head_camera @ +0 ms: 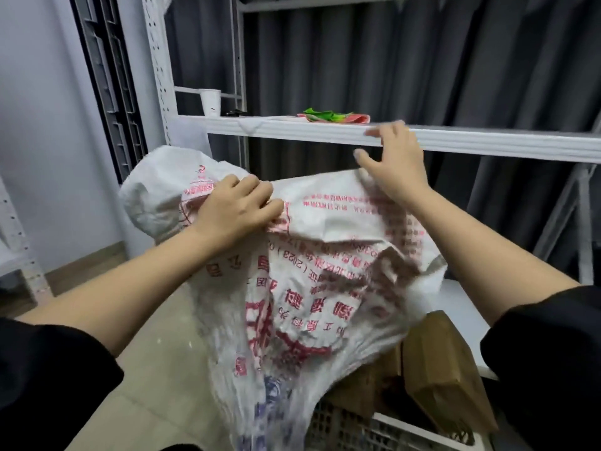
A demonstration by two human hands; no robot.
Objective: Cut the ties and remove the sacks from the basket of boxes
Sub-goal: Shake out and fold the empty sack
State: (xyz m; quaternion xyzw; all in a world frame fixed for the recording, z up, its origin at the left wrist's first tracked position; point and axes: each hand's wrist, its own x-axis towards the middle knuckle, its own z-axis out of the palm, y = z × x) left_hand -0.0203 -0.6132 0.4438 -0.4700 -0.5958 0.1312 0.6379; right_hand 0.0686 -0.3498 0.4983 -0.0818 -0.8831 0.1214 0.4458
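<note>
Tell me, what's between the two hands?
In the head view, only the white sack with red print stretches between them: the left hand grips a bunch of it, and the right hand is at its upper edge by the shelf.

Black sleeves (pixel 55 369) pushed up; bare forearms

Soft, even indoor light fills the view, with no glare and only faint shadows. The wide lens bows the shelf (pixel 487 143) edge and the uprights near the borders. Motion blur smears the sack (pixel 309 288) print low down and the right hand (pixel 395 164); its fingertips are perhaps unreadable.
</note>
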